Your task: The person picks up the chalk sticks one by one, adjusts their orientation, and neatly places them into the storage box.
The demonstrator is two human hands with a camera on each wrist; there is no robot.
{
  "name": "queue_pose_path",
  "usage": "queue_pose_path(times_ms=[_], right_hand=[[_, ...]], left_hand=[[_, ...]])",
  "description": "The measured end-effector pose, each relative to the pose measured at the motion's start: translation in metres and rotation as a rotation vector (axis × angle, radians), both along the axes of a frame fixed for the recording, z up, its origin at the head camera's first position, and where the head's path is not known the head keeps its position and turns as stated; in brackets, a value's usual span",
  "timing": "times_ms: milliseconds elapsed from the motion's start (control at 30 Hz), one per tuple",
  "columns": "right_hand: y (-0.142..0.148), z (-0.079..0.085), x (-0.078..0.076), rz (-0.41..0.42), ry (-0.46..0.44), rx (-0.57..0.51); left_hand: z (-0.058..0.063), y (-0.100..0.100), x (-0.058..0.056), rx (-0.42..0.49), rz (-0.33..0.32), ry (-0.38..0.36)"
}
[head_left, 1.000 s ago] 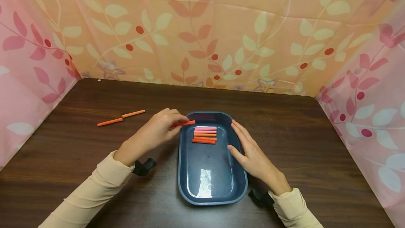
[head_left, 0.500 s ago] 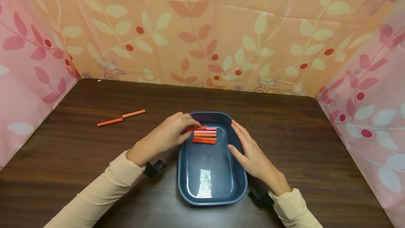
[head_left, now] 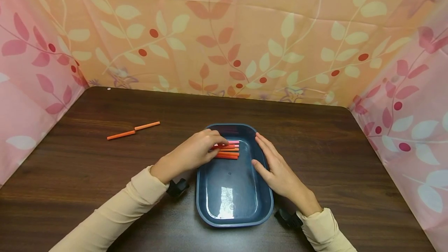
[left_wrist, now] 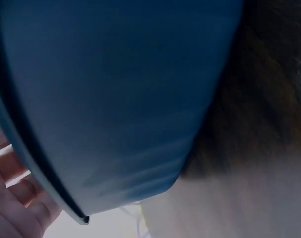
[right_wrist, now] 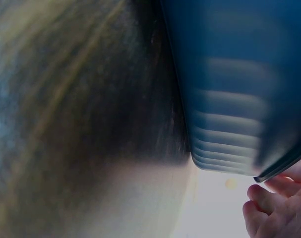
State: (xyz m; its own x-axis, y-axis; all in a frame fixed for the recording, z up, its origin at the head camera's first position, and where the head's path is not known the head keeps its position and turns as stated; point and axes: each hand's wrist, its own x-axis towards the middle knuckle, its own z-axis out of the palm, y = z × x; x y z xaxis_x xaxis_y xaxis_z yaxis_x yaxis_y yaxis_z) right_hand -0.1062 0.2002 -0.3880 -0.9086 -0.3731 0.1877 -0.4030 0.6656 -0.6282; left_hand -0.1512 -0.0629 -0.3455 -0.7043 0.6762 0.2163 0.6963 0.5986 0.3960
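Observation:
In the head view, my left hand reaches over the left rim of a dark blue tray. Between its thumb and fingers it pinches a slim red stick, crayon-like in shape. Under and beside that stick lie several pink, orange and red sticks in a row, partly hidden by the hand. My right hand rests along the tray's right rim with its fingers extended. Both wrist views mostly show the tray's outer wall, with the left fingers and right fingers near its rim.
Two orange sticks lie end to end on the dark wooden table, left of the tray. A tiny white spot sits near the table's far left edge. Patterned cloth hangs behind and on both sides.
My left hand has moved right and nearer, bringing the red stick from over the tray's left rim down to the row of sticks. The right hand has stayed put.

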Motion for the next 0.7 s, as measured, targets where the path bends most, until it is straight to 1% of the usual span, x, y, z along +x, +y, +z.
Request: queue_pose_path(times_ms=[133, 267, 500, 700], right_hand=[[0.000, 0.001, 0.001, -0.003, -0.010, 0.000], [0.000, 0.001, 0.001, -0.001, 0.000, 0.000], [0.000, -0.001, 0.000, 0.000, 0.003, -0.003], [0.000, 0.001, 0.001, 0.002, 0.001, -0.001]], left_hand=[[-0.002, 0.004, -0.001, -0.028, -0.004, -0.028], [-0.005, 0.007, -0.002, -0.051, -0.016, -0.051], [-0.012, 0.012, -0.005, -0.042, -0.057, -0.034], [-0.016, 0.016, -0.006, -0.058, -0.055, -0.004]])
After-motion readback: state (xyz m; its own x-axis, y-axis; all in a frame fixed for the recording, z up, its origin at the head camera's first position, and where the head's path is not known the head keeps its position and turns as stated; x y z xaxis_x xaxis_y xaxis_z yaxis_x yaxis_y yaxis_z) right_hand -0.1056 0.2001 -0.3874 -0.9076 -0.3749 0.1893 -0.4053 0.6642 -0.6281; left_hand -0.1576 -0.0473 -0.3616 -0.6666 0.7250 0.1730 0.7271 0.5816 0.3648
